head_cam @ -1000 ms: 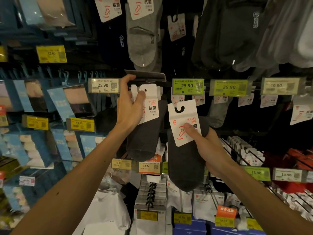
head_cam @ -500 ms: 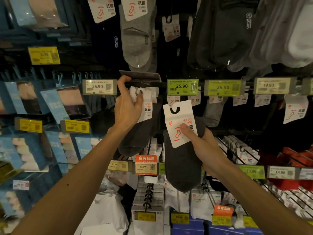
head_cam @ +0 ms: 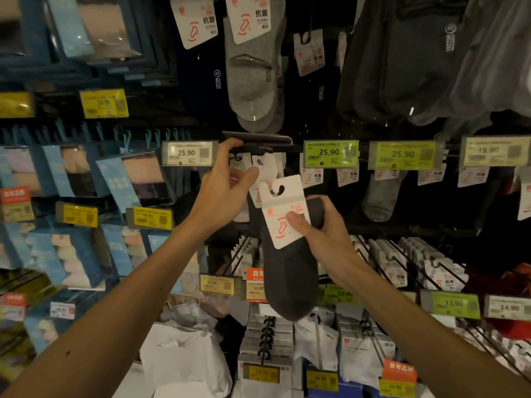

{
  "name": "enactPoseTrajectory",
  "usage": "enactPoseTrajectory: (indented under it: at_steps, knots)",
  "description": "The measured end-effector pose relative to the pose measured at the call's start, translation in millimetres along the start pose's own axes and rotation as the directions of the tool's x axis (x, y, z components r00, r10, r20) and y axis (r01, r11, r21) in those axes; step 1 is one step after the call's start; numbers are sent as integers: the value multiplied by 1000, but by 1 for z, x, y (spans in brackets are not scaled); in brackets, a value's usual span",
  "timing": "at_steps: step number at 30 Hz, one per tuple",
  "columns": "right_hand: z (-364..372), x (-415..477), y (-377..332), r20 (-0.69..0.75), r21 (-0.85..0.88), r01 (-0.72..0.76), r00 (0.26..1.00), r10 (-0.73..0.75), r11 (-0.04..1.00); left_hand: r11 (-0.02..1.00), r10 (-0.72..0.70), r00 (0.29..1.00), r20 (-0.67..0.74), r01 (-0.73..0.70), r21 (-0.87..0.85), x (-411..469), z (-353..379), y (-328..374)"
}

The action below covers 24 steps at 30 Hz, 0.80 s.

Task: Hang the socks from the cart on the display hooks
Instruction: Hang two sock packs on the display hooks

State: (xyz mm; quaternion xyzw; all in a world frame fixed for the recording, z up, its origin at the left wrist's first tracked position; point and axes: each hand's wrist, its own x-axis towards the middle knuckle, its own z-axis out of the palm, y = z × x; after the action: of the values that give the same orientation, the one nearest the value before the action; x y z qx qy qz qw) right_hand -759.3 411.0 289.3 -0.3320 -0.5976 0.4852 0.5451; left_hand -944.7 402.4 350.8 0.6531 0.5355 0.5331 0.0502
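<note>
R hand (head_cam: 321, 239) grips dark-grey sock pack (head_cam: 287, 280) by its header card (head_cam: 283, 209); L hand (head_cam: 221, 193), fingers (head_cam: 247, 176) apparently pinching hung sock cards (head_cam: 266, 165) just above.

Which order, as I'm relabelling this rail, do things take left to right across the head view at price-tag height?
Along the rail: white 25.90 tag → left hand → green 25.90 tag → second green 25.90 tag → pale 19.90 tag.

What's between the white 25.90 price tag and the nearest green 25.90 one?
Head view: the left hand, a raised dark tag holder, and white sock cards hanging under it.
</note>
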Motion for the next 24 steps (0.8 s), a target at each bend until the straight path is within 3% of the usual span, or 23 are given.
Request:
enactPoseTrajectory:
  at_steps: [5,11,18,24]
  knots:
    - [27,25,-6,-14,-5,88,996,-88,996,995,-39,999,33,42,-92,1,0,3]
    - [40,39,-6,-103,-22,153,983,-155,988,998,14,1000,-19,-15,-55,0,3,-3]
    - [50,56,-11,-128,-40,120,984,-124,992,991,114,985,-130,-122,-58,2,22,-14]
    - [46,68,3,-106,-105,84,990,-95,991,987,158,978,-135,-156,27,7,32,-33]
